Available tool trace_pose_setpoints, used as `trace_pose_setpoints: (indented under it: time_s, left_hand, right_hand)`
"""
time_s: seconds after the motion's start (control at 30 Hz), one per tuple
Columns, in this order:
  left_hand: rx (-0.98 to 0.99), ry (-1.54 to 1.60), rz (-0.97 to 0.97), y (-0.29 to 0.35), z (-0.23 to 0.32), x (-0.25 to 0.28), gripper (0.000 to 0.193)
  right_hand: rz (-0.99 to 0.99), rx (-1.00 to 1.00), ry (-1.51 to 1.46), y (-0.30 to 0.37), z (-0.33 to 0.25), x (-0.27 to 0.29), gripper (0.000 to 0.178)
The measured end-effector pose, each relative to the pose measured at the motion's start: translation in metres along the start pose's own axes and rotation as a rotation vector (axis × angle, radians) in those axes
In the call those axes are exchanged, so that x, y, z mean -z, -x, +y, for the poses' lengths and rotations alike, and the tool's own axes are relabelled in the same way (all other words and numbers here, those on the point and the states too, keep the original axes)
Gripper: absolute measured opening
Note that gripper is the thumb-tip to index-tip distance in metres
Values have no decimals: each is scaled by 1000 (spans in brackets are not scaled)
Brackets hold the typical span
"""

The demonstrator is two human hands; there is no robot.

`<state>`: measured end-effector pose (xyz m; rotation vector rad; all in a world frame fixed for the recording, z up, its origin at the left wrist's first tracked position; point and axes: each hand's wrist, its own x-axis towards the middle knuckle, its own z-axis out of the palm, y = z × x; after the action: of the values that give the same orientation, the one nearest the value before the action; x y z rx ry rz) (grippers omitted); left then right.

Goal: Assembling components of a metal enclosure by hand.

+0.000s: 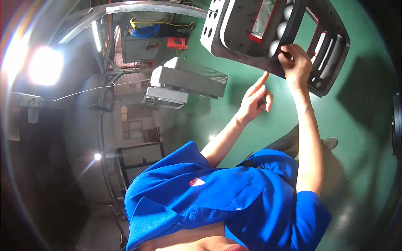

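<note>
A large black frame-like housing with rectangular openings, red edging and a white side piece is held up before me at the upper right. My right hand is at its lower edge, with fingers curled in a pinch against the dark bar between the openings. Whatever those fingers hold is hidden. Just below the same edge is my left hand, index finger stretched toward the housing and the other fingers loosely bent. Nothing shows in that hand, and I cannot tell whether its fingertip touches the edge.
Grey metal boxes, one with a mesh face, hang left of my hands. Another person in blue is farther off, near a red stool. A bright lamp glares at the left. Green floor lies beneath.
</note>
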<state>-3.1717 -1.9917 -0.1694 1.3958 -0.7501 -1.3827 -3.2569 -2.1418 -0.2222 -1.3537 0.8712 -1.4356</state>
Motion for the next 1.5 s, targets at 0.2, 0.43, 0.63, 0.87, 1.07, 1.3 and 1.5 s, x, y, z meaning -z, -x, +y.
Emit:
trace_pose_setpoints:
  time_s: [0.2,0.43,0.63,0.87,1.07,1.3,1.5]
  left_hand:
    - [-42,-20,-28,-4,0,-4,60]
    - [-31,-146,70,-2,2,-9,59]
    - [-60,-190,127,-2,-5,-5,64]
    - [-59,-251,204,-5,-5,8,64]
    - [39,-507,249,4,1,0,69]
    - [87,-664,198,-3,-25,-40,78]
    - [94,-698,82,-47,-1,-73,71]
  right_hand:
    - [-37,95,95,-14,0,6,12]
    - [-138,17,71,-15,1,9,17]
    - [-200,88,52,-22,-3,6,13]
    - [-167,267,216,-16,-4,-7,16]
    - [-423,-86,150,3,-20,24,20]
    - [-907,-391,-72,32,-11,72,23]
    - [-724,-490,-187,4,5,97,12]
